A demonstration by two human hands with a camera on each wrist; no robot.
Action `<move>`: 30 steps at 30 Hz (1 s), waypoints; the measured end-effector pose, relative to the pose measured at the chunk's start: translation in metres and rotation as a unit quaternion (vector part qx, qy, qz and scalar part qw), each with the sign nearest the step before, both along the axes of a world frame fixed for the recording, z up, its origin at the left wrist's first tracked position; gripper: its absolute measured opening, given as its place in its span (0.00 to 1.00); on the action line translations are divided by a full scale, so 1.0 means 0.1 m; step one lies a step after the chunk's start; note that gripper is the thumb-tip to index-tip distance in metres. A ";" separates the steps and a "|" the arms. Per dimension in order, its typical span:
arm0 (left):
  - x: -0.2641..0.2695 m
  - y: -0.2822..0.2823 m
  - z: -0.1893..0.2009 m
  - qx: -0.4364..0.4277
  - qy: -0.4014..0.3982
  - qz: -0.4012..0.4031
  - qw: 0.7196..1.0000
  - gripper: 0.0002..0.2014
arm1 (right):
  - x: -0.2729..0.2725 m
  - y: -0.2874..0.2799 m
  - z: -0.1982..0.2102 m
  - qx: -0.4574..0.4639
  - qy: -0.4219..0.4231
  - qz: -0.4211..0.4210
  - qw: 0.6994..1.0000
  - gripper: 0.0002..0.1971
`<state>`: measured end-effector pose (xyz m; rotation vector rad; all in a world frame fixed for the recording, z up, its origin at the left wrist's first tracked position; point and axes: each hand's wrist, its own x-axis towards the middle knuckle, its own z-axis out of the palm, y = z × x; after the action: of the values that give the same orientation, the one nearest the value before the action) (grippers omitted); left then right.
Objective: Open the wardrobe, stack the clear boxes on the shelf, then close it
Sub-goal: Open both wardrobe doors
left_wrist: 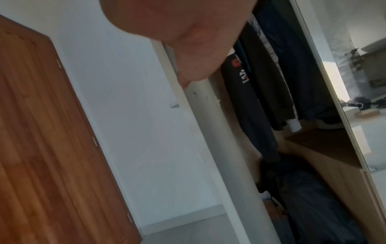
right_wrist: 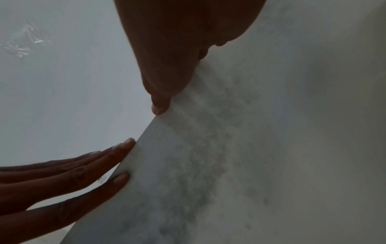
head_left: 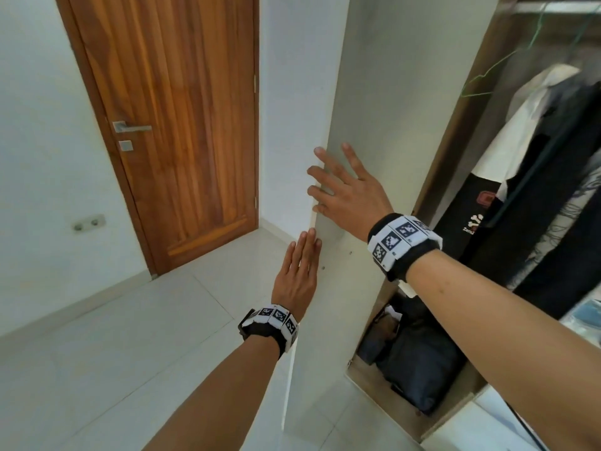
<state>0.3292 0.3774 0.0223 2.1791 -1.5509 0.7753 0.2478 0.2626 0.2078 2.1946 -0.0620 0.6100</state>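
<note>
The white wardrobe door (head_left: 383,102) stands swung open, its inner face toward me. My right hand (head_left: 338,183) lies flat on that face near the free edge, fingers spread and straight, fingertips (right_wrist: 159,109) reaching the edge. My left hand (head_left: 300,265) is lower, fingers straight and together, touching the door's edge (left_wrist: 211,132) from the outer side. Hanging dark and white clothes (head_left: 536,177) fill the open wardrobe. A dark bag (head_left: 419,359) sits on its floor. No clear boxes show in any view.
A brown wooden room door (head_left: 175,125) with a metal handle stands shut to the left, in a white wall. Pale floor tiles (head_left: 130,353) spread below. A mirrored wardrobe panel (left_wrist: 355,82) is at the right in the left wrist view.
</note>
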 end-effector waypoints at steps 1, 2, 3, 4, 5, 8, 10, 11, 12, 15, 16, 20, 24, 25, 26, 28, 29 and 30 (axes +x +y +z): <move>0.06 0.00 0.00 0.001 0.004 0.004 1.000 0.28 | 0.06 0.01 0.01 0.003 0.005 -0.007 1.000 0.15; 0.10 -0.01 0.00 0.005 0.008 0.009 1.000 0.29 | 0.11 0.01 0.01 0.006 0.008 -0.012 1.000 0.16; 0.11 0.00 0.00 0.008 0.013 0.013 1.000 0.29 | 0.15 0.01 0.00 0.010 0.007 -0.016 1.000 0.15; 0.11 0.01 0.00 0.009 0.019 0.013 1.000 0.28 | 0.18 0.01 -0.01 0.012 0.003 -0.016 1.000 0.15; 0.07 0.01 -0.03 0.014 0.024 0.012 1.000 0.27 | 0.20 0.02 -0.03 0.013 0.000 -0.015 1.000 0.15; -0.21 -0.01 -0.22 0.031 0.051 -0.013 0.998 0.27 | 0.17 0.03 -0.09 0.026 -0.018 0.029 0.999 0.18; -0.44 -0.12 -0.37 0.027 0.062 -0.056 0.996 0.27 | 0.03 0.00 -0.10 0.036 -0.037 0.083 0.995 0.22; -0.55 -0.20 -0.43 0.034 0.083 -0.076 0.993 0.30 | -0.07 -0.03 -0.11 0.040 -0.043 0.097 0.994 0.23; -0.68 -0.29 -0.47 0.048 0.112 -0.096 0.988 0.34 | -0.20 -0.09 -0.11 0.049 -0.046 0.096 0.993 0.24; -1.05 -0.65 -0.47 0.097 0.155 -0.158 0.970 0.35 | -0.70 -0.38 -0.11 0.094 -0.035 0.025 0.995 0.24; -1.18 -0.80 -0.47 0.102 0.170 -0.182 0.963 0.33 | -0.90 -0.50 -0.10 0.110 -0.026 -0.006 0.994 0.24; -1.82 -1.54 -0.37 0.112 0.241 -0.257 0.929 0.29 | -1.84 -1.06 -0.03 0.156 -0.005 -0.117 0.981 0.23; -2.60 -2.27 -0.06 0.129 0.270 -0.346 0.889 0.31 | -2.76 -1.61 0.10 0.156 -0.031 -0.204 0.966 0.20; -2.80 -2.47 0.04 0.120 0.278 -0.365 0.880 0.31 | -2.97 -1.75 0.15 0.149 -0.034 -0.228 0.962 0.19; -2.99 -2.66 0.14 0.109 0.287 -0.380 0.872 0.32 | -3.16 -1.90 0.21 0.143 -0.034 -0.253 0.956 0.19; -3.32 -3.00 0.36 0.099 0.312 -0.402 0.855 0.32 | -3.50 -2.17 0.31 0.129 -0.027 -0.298 0.945 0.19; -3.48 -3.18 0.45 0.092 0.337 -0.405 0.845 0.33 | -3.66 -2.30 0.36 0.121 -0.018 -0.317 0.940 0.20; -3.63 -3.37 0.53 0.090 0.371 -0.402 0.832 0.34 | -3.79 -2.42 0.41 0.117 -0.006 -0.338 0.934 0.20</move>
<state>-0.0335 0.0404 0.0751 1.3668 -1.8398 -0.4530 -0.1308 0.0205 0.2483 2.1959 -0.8983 0.2257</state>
